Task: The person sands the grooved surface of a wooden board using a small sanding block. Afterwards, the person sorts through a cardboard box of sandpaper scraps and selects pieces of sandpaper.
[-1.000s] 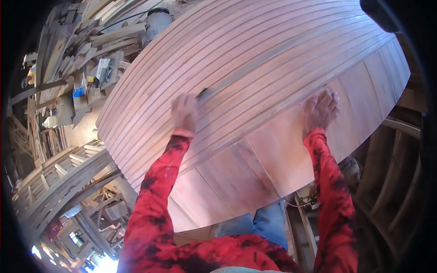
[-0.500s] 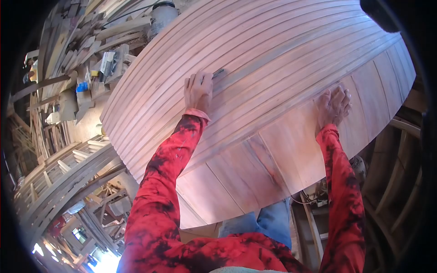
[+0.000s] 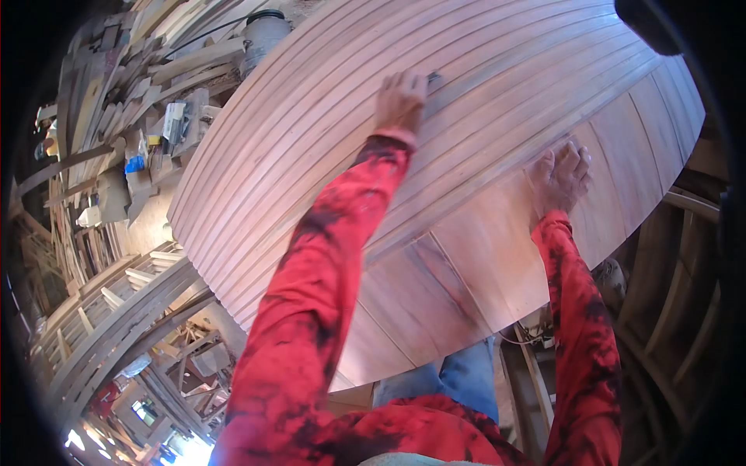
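Two hands are at work on the hull [image 3: 458,167] right in front of you. Your left hand [image 3: 401,99] is curled around a small dark piece [image 3: 434,77], mostly hidden, against the narrow strips [image 3: 311,132]; your right hand [image 3: 562,175] rests, fingers loosely bent around nothing visible, on the wide panels [image 3: 493,252] nearer you.

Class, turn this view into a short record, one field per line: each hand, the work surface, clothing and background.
Left hand: closed on a small dark object, over narrow wooden strips
Right hand: resting on smooth wider panels, no tool visible
Work surface: curved, strips beside panels
Clothing: red-and-black sleeves
Background, upper left: wood pieces, grey container
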{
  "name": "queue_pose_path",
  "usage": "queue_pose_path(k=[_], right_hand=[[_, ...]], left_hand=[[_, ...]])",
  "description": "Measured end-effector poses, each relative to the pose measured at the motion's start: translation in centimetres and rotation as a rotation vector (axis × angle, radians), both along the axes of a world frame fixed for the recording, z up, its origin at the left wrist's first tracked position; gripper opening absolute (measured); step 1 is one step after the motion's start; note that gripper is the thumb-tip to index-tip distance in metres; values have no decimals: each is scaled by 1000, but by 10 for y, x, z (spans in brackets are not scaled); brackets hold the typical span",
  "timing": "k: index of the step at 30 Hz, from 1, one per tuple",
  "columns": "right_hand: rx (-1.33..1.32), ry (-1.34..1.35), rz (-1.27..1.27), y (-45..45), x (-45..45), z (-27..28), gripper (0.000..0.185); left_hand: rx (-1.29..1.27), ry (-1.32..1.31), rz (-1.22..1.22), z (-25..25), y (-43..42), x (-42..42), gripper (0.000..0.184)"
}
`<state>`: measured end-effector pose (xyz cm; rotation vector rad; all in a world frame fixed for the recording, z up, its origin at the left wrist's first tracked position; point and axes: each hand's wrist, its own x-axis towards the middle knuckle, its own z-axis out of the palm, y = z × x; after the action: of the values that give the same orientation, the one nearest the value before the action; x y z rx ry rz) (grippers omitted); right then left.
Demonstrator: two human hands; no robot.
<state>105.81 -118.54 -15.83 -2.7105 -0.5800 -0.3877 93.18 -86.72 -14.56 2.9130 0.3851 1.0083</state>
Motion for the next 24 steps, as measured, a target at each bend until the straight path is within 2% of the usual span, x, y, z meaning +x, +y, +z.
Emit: queue_pose_path(k=[3,4,7,10,12,14,15,17,19,22,24], right_hand=[[21,37,13,-1,-2,0,62],[-12,-31,22,-2,-1,-4,59],[-42,-89,13,-6,3,-4,57],[-20,-34,18,-5,1,-8,60],[-10,-13,17,-4,2,-7,62],[23,7,32,-6,2,-7,63],[16,6,38,-5,1,-6,63],[8,13,4,-4,-2,-7,61],[6,-2,5,-1,0,-5,61],[-2,-14,20,-5,1,-5,61],[2,-19,36,-4,1,-6,61]], left_hand=[[-85,107,39,19,-4,-65,11],[-103,148,76,28,-9,-94,11],[-139,245,199,24,9,-202,18],[-135,337,93,32,0,-138,21],[-73,-109,-79,2,1,-53,18],[-52,-46,-14,-2,2,-29,17],[-34,30,37,0,-2,-24,17],[-93,25,106,17,-8,-96,13],[-55,129,160,20,1,-148,13],[-107,203,210,19,1,-127,4],[-121,153,279,10,-4,-112,4]])
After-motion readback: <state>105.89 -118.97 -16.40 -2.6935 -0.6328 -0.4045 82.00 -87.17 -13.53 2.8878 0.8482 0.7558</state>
